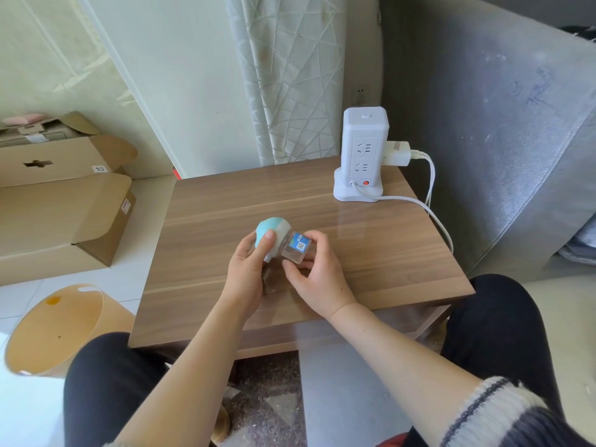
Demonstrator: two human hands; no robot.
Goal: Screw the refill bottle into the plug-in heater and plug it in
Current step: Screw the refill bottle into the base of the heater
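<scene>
Above the middle of the wooden table [371, 246], my left hand [248, 275] grips the round teal and white plug-in heater [274, 229], thumb on its side. My right hand [317, 279] holds the clear refill bottle [296, 248] with a blue label, fingers around its base. The bottle's neck sits inside the heater's opening, and both lie tilted on their side. A white tower power strip [362, 156] stands at the table's far right corner, with free sockets facing me.
A white charger [398, 153] is plugged into the tower's right side, and cables [429, 208] trail off the table's right edge. A grey sofa [500, 124] stands to the right. Cardboard boxes [64, 195] and an orange bin [54, 327] are on the floor at left.
</scene>
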